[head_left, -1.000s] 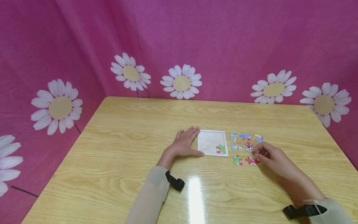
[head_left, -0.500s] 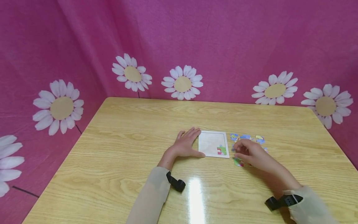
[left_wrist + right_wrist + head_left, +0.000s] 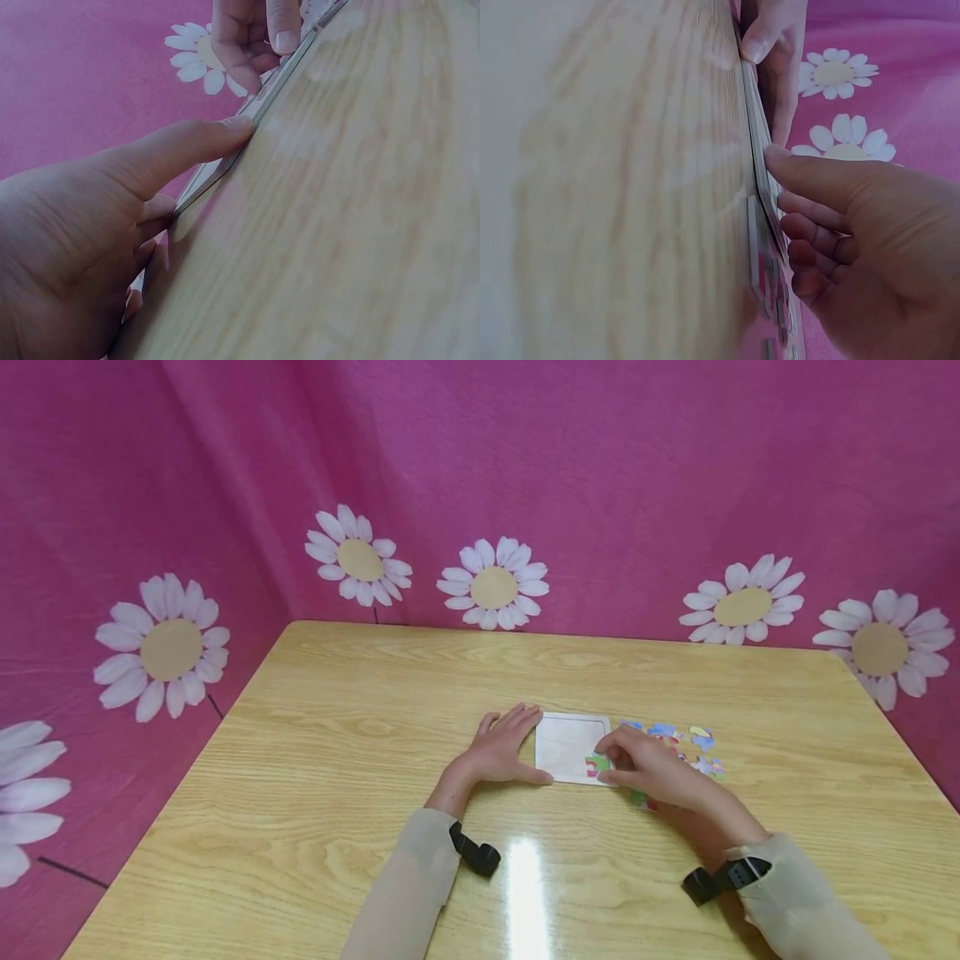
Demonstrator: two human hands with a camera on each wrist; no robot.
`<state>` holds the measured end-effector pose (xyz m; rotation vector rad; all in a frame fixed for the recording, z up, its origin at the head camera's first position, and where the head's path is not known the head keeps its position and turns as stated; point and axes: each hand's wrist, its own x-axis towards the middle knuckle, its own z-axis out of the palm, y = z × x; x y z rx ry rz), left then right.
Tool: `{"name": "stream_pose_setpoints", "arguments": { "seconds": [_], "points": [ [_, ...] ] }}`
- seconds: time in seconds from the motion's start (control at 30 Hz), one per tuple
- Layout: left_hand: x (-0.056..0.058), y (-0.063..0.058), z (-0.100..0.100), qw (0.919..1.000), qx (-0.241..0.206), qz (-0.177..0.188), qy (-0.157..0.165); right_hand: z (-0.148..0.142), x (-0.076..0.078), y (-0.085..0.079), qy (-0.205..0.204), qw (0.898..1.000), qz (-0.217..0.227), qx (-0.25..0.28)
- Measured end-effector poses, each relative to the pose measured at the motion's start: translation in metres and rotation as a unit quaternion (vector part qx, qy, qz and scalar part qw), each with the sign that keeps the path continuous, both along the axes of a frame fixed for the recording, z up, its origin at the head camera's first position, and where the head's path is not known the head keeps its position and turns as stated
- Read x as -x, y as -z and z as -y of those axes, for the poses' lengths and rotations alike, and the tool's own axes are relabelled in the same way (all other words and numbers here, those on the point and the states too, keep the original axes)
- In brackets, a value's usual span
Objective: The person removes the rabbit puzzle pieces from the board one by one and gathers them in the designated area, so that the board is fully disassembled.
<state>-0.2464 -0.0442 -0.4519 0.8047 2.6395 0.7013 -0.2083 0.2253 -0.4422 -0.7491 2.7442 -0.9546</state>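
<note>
A square white puzzle board (image 3: pixel 562 739) lies on the table, with a green jigsaw piece (image 3: pixel 597 763) in its lower right corner. My left hand (image 3: pixel 498 753) rests along the board's left side, fingers straight toward the top corner and thumb on the near edge. At the other end, my right hand (image 3: pixel 656 768) has index finger and thumb on either side of the green piece. The right wrist view has the right thumb (image 3: pixel 810 172) on the board's edge and the other fingers curled behind it.
Several loose jigsaw pieces (image 3: pixel 702 737) lie right of the board, partly covered by the right hand. The wooden table (image 3: pixel 360 693) ends at a pink curtain (image 3: pixel 600 460) with daisies. Each wrist carries a black strapped camera (image 3: pixel 476 854).
My right hand has moved left from the far side of the loose pieces to the green piece on the board. My left hand has kept its place at the board.
</note>
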Motion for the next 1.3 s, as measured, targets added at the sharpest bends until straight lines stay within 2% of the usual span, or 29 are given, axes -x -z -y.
{"name": "stream_pose_setpoints", "arguments": {
  "seconds": [0.3,0.67,0.83,1.07,1.3],
  "points": [
    [0.000,0.001,-0.001,1.0000,0.007,-0.003,0.000,0.002,0.004,-0.001,-0.010,1.000,0.006,-0.002],
    [0.000,0.000,-0.001,0.9999,0.011,-0.006,0.005,0.002,-0.003,-0.002,0.002,1.000,-0.008,-0.004],
    [0.000,-0.002,-0.001,0.9999,0.015,-0.004,0.005,0.002,-0.006,-0.001,0.005,0.999,-0.034,0.009],
    [-0.001,-0.003,-0.001,0.9999,0.012,-0.001,0.005,0.004,-0.006,0.002,0.006,0.995,-0.100,0.023],
    [-0.001,-0.002,-0.001,0.9999,0.011,0.000,0.005,-0.001,-0.010,0.001,0.011,0.990,-0.134,0.049]
  ]
}}
